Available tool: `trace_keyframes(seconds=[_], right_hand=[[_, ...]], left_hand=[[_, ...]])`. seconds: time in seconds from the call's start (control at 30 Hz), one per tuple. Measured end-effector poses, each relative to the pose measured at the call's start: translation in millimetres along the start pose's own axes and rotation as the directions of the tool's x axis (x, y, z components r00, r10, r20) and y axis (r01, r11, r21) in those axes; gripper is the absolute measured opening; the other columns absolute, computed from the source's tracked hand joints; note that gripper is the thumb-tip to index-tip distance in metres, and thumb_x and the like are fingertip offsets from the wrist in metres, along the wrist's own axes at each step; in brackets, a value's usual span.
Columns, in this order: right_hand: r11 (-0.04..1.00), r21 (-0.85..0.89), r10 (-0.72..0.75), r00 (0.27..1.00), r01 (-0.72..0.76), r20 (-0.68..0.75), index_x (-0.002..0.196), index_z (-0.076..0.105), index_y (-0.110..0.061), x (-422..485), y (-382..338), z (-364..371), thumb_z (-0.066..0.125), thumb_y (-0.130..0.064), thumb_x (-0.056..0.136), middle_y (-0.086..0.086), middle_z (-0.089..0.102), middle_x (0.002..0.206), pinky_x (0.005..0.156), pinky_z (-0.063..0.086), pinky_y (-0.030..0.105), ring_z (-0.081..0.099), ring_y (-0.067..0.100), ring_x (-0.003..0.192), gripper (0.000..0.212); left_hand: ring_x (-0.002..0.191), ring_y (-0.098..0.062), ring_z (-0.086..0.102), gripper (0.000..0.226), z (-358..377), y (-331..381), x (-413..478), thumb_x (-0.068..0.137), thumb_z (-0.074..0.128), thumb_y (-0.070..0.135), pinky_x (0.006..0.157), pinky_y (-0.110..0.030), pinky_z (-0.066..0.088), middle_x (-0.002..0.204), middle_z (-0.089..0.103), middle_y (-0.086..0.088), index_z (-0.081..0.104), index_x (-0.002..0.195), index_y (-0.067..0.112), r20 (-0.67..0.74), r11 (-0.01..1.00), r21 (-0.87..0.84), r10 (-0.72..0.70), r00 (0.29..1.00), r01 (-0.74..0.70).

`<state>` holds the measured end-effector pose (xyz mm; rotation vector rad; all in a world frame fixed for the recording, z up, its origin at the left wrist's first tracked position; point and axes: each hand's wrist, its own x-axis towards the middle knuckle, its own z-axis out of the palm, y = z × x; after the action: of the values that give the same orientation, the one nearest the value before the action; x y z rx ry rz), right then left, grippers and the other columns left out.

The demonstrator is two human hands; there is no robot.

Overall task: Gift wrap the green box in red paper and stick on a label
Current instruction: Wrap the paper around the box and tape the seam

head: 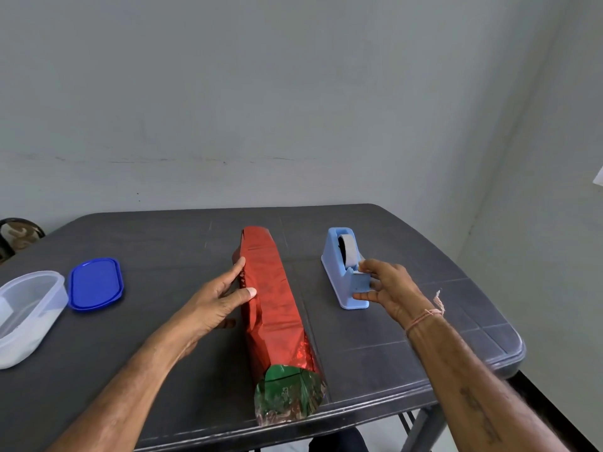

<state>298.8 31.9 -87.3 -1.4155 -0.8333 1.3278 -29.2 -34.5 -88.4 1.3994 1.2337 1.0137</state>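
Long green box (283, 380) wrapped in red paper (272, 288), near end open

The paper is shiny red foil, rolled round a long, narrow box. The bundle lies flat down the middle of the dark table (163, 243), running from near the front edge toward the far side. At the near end the crinkled foil stands open past the box, showing its green end face

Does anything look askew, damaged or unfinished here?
Yes. At the near end the red paper flares open and crumpled, leaving the end of the green box exposed close to the edge of the table. Farther up, the left hand presses the wrap; the right hand grips the tape dispenser.
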Motion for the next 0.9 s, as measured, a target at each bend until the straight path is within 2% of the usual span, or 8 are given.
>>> trace_keyframes(seconds=[0.2, 0.33, 0.5, 0.6, 0.77, 0.9], right_hand=[[1.000, 0.016, -0.006, 1.000, 0.006, -0.022, 0.114, 0.067, 0.009, 2, 9, 1, 0.076, -0.011, 0.087, 0.020, 0.056, 0.127, 0.073, 0.065, 0.050, 0.067, 0.037, 0.107, 0.035], [0.999, 0.046, -0.007, 0.999, 0.009, -0.033, 0.115, 0.065, 0.011, 3, 14, -1, 0.078, -0.009, 0.085, 0.021, 0.056, 0.127, 0.078, 0.064, 0.055, 0.068, 0.036, 0.107, 0.038], [0.998, 0.067, -0.019, 1.000, 0.020, -0.021, 0.115, 0.064, 0.011, -2, 19, -2, 0.078, -0.008, 0.086, 0.017, 0.060, 0.121, 0.083, 0.063, 0.053, 0.068, 0.031, 0.102, 0.038], [0.997, 0.077, -0.025, 1.000, 0.026, -0.015, 0.110, 0.064, 0.008, -3, 23, -2, 0.078, -0.009, 0.087, 0.017, 0.060, 0.121, 0.075, 0.065, 0.046, 0.068, 0.032, 0.105, 0.031], [0.990, 0.123, -0.065, 0.997, 0.070, -0.043, 0.101, 0.067, 0.004, -7, 34, 0, 0.078, -0.016, 0.089, 0.018, 0.066, 0.114, 0.072, 0.065, 0.041, 0.070, 0.029, 0.105, 0.026], [0.977, 0.177, -0.100, 0.989, 0.118, -0.109, 0.090, 0.070, 0.000, -11, 47, 2, 0.077, -0.017, 0.090, 0.016, 0.071, 0.103, 0.075, 0.064, 0.039, 0.069, 0.028, 0.102, 0.019]], left_hand=[[0.153, -0.006, 0.021, 0.076, 0, 1, -1, 0.093, 0.071, 0.031, 0.122, -0.038, 0.019, 0.166, 0.027, 0.013, 0.031, 0.156, 0.046, -0.002, 1.000, -0.006, -0.010, 1.000, 0.010], [0.154, -0.007, 0.020, 0.075, 2, 3, -2, 0.094, 0.070, 0.029, 0.124, -0.040, 0.018, 0.166, 0.026, 0.013, 0.031, 0.156, 0.046, -0.006, 1.000, -0.009, -0.014, 1.000, 0.014], [0.154, -0.008, 0.020, 0.073, 3, 5, -3, 0.095, 0.068, 0.028, 0.124, -0.040, 0.017, 0.166, 0.026, 0.013, 0.031, 0.156, 0.046, -0.012, 1.000, -0.009, -0.015, 1.000, 0.015], [0.154, -0.006, 0.020, 0.073, 3, 4, -2, 0.096, 0.068, 0.028, 0.123, -0.037, 0.017, 0.166, 0.028, 0.013, 0.031, 0.156, 0.045, -0.006, 1.000, -0.002, -0.010, 1.000, 0.010], [0.152, -0.003, 0.021, 0.074, 0, 0, 0, 0.095, 0.069, 0.029, 0.116, -0.029, 0.020, 0.164, 0.029, 0.015, 0.031, 0.156, 0.044, -0.001, 1.000, 0.007, -0.003, 1.000, 0.003], [0.152, -0.004, 0.022, 0.075, -1, -1, 0, 0.093, 0.070, 0.031, 0.120, -0.033, 0.019, 0.164, 0.030, 0.015, 0.031, 0.156, 0.046, 0.002, 1.000, 0.013, -0.011, 1.000, 0.011]])
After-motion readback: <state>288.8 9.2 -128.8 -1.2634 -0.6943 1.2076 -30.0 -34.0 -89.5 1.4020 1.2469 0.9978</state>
